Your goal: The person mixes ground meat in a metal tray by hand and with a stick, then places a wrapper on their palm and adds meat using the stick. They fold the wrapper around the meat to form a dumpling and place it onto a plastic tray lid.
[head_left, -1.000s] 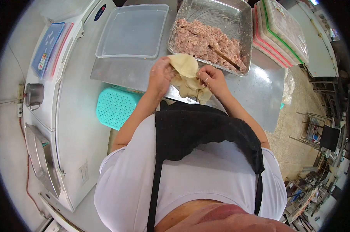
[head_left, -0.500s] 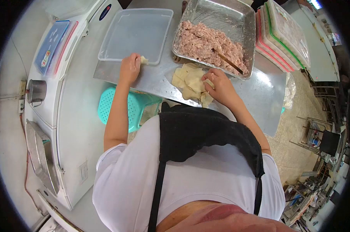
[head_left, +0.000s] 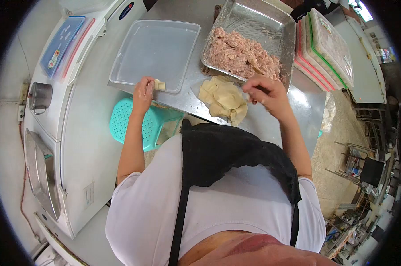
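Observation:
My left hand (head_left: pixel 143 94) is closed in a pinch on a small pale dough wrapper (head_left: pixel 160 84), at the near edge of the clear plastic container (head_left: pixel 158 48). My right hand (head_left: pixel 271 95) has its fingers curled, with the thumb near the fingertips. What it holds, if anything, I cannot make out. It is just right of a loose pile of dough wrappers (head_left: pixel 223 98) on the metal table, and overlaps the near edge of the metal tray (head_left: pixel 264 17). Ground meat filling (head_left: pixel 240 52) lies in that tray; the stick there is mostly hidden behind my right hand.
Lidded containers (head_left: pixel 326 48) are stacked right of the tray. A turquoise stool (head_left: pixel 127 122) stands below the steel table (head_left: pixel 304 99). On the left is a white freezer (head_left: pixel 91 111) with a metal pot (head_left: pixel 41 96). A person's dark clothing (head_left: pixel 311 9) shows at the back.
My right hand has lifted off the wrapper pile and moved right, towards the tray's near edge. The left hand still pinches its wrapper, which shows more now. The view has shifted slightly.

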{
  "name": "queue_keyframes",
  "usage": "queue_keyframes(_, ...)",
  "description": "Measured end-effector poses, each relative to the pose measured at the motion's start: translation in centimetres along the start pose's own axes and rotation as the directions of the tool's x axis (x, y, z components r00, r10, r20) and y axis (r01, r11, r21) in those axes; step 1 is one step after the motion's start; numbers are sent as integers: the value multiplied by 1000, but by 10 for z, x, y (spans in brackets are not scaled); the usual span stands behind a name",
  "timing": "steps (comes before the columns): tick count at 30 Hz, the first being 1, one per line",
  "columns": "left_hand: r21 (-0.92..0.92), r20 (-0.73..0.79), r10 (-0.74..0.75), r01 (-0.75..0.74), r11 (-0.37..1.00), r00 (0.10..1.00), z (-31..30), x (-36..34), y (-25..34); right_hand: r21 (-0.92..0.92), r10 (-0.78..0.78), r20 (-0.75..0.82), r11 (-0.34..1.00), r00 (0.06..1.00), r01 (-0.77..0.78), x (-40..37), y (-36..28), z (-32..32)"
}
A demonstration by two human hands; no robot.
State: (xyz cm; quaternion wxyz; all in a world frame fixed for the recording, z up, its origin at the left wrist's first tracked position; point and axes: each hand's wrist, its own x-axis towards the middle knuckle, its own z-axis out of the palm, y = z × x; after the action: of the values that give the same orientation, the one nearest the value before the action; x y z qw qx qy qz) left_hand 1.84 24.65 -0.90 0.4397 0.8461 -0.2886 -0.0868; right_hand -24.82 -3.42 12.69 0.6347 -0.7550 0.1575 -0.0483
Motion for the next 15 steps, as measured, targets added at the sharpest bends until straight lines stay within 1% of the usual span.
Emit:
queue_keyframes(1, 46, -27, 123, -121, 992, 992, 2, -2, -7, -2, -1, -1, 1000, 1000, 1, 4, 9, 4)
queue_keyframes(2, 95, -46, 246, -241, 966, 968, 4, -2, -15, -399, -116, -13, 911, 993, 101, 9, 23, 9)
queue_keyframes(3, 93, -45, 249, -244, 965, 967, 3, -4, -15, -730, -224, 22, 662, 974, 169, 11, 29, 13)
queue_keyframes(4, 102, -40, 251, -246, 964, 967, 2, -7, -16, -710, -180, 37, 687, 983, 153, 9, 30, 11)
queue_keyframes(5, 113, -37, 250, -244, 963, 968, 0, -10, -16, -713, -184, 41, 684, 982, 158, 8, 29, 7)
queue_keyframes(6, 113, -38, 248, -243, 963, 968, -2, -14, -17, -764, -254, -42, 631, 966, 133, 7, 25, 4)
queue_keyframes(7, 147, -20, 280, -275, 950, 960, -5, -16, -19, -809, -327, -123, 580, 937, 96, 4, 20, 1)
queue_keyframes(8, 179, 0, 314, -309, 934, 950, -5, -17, -19, -871, -408, -123, 481, 904, 98, 5, 16, -7)
queue_keyframes(9, 176, 4, 317, -312, 933, 949, -3, -16, -19, -872, -407, -129, 481, 904, 93, 6, 12, -12)
queue_keyframes(11, 260, -9, 385, -369, 892, 923, 0, -15, -20, -983, -483, -115, 182, 868, -29, 8, 8, -17)
queue_keyframes(12, 259, -10, 385, -370, 892, 923, 0, -14, -15, -990, -475, -109, 136, 873, -50, 11, 14, -20)
queue_keyframes(13, 190, -53, 297, -282, 940, 954, 0, -13, -11, -990, -476, -108, 134, 873, -50, 13, 19, -22)
queue_keyframes(14, 115, -88, 202, -192, 975, 975, -1, -11, -6, -991, -318, -119, 96, 941, -93, 15, 24, -24)
queue_keyframes(15, 112, -86, 203, -193, 975, 976, -2, -7, -2, -990, -148, -138, 52, 979, -131, 17, 26, -25)
